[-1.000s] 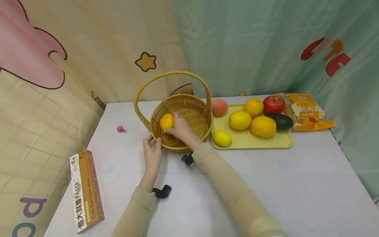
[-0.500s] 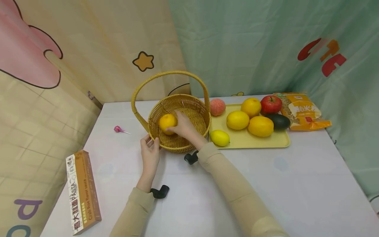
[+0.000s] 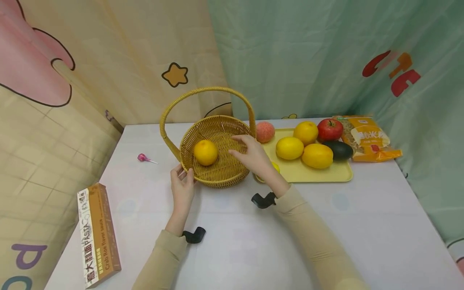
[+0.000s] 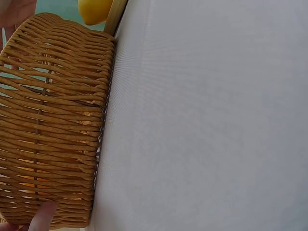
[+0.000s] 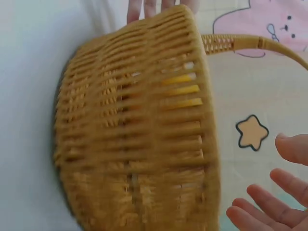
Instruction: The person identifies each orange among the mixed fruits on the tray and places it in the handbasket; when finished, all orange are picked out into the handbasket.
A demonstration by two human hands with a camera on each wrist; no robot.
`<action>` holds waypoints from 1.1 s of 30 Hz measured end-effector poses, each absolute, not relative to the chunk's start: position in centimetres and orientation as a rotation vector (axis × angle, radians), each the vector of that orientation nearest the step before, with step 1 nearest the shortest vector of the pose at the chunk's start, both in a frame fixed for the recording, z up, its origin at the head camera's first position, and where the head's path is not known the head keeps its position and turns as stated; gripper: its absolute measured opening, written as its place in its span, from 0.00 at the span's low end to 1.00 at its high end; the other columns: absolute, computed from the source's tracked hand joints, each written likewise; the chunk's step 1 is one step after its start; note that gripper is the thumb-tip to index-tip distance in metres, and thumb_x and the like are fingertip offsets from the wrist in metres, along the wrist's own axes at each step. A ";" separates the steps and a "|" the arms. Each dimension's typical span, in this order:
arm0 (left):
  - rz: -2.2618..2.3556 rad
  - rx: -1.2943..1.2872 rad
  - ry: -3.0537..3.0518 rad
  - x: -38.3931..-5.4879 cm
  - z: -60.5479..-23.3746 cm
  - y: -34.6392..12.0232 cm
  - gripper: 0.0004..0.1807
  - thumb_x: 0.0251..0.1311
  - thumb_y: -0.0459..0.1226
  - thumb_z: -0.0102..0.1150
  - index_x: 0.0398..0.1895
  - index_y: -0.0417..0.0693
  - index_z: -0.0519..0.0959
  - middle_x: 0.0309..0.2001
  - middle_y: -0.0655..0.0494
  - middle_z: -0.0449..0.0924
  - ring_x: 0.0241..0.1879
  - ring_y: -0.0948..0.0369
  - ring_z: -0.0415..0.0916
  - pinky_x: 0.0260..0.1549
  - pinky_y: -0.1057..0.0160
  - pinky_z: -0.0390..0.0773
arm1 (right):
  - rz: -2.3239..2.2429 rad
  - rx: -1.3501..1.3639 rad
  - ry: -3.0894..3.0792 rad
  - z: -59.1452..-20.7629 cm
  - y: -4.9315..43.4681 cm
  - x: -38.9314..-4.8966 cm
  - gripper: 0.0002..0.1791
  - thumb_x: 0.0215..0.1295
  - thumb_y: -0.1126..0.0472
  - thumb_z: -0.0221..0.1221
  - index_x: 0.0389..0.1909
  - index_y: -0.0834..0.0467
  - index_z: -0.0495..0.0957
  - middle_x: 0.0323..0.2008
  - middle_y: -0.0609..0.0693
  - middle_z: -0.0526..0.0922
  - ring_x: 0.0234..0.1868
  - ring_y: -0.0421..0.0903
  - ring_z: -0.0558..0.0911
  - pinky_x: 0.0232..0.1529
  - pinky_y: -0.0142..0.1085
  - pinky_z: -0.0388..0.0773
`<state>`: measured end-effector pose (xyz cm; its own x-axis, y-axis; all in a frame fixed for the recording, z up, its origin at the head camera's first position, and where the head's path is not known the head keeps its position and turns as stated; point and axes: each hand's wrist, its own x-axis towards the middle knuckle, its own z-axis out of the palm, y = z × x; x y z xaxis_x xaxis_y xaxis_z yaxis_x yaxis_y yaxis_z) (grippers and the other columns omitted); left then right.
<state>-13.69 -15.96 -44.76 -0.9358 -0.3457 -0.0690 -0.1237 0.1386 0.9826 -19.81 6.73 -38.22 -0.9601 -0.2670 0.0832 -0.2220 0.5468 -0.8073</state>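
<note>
In the head view a yellow-orange orange (image 3: pixel 206 152) lies inside the round wicker basket (image 3: pixel 232 161), against its left side. My left hand (image 3: pixel 182 187) holds the basket at its front-left rim, its thumb (image 4: pixel 44 216) showing on the outer weave in the left wrist view. Over the basket's right rim hovers my right hand (image 3: pixel 255 158), fingers spread and nothing between them. Behind that hand, a yellow lemon (image 3: pixel 276 166) is mostly hidden on the tray.
Right of the basket, a yellow tray (image 3: pixel 301 176) bears several yellow fruits, a tomato (image 3: pixel 330 129) and a dark oval fruit (image 3: pixel 338 150). A pink ball (image 3: pixel 265 132), grain bag (image 3: pixel 369 139), lollipop (image 3: pixel 145 158) and pasta box (image 3: pixel 98 233) stand around. An arched handle (image 3: pixel 206 89) rises over the basket.
My right hand has let go of the orange in the basket and moved right to the rim. The left hand stays at the basket. The view has shifted slightly.
</note>
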 end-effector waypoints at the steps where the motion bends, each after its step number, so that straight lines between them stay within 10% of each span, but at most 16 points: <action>1: -1.899 0.466 -2.233 -13.7 -44.8 -15.9 0.28 0.74 0.37 0.47 0.71 0.37 0.54 0.69 0.39 0.58 0.66 0.48 0.64 0.60 0.51 0.78 | -1.431 -0.422 2.715 -38.2 7.5 -19.5 0.27 0.68 0.52 0.61 0.65 0.55 0.71 0.63 0.53 0.74 0.65 0.51 0.72 0.67 0.45 0.73; 20: -1.897 0.437 -2.240 -13.8 -44.8 -16.1 0.29 0.74 0.38 0.48 0.71 0.37 0.54 0.70 0.39 0.58 0.66 0.48 0.63 0.60 0.50 0.78 | -1.470 -0.239 2.976 -39.3 21.1 -16.7 0.23 0.65 0.57 0.64 0.58 0.63 0.75 0.58 0.59 0.79 0.60 0.56 0.76 0.62 0.53 0.76; 33: -1.878 0.438 -2.268 -13.5 -44.7 -16.1 0.29 0.74 0.40 0.47 0.71 0.38 0.54 0.70 0.40 0.58 0.66 0.49 0.64 0.59 0.55 0.79 | -1.323 0.053 2.937 -39.0 26.4 -16.4 0.36 0.64 0.39 0.60 0.65 0.58 0.72 0.64 0.60 0.73 0.65 0.62 0.69 0.68 0.59 0.67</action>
<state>-13.52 -16.15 -44.74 -0.9434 -0.3262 -0.0596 -0.1195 0.1667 0.9787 -16.38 26.44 -38.97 -0.9963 0.0629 0.0589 -0.0025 0.6628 -0.7488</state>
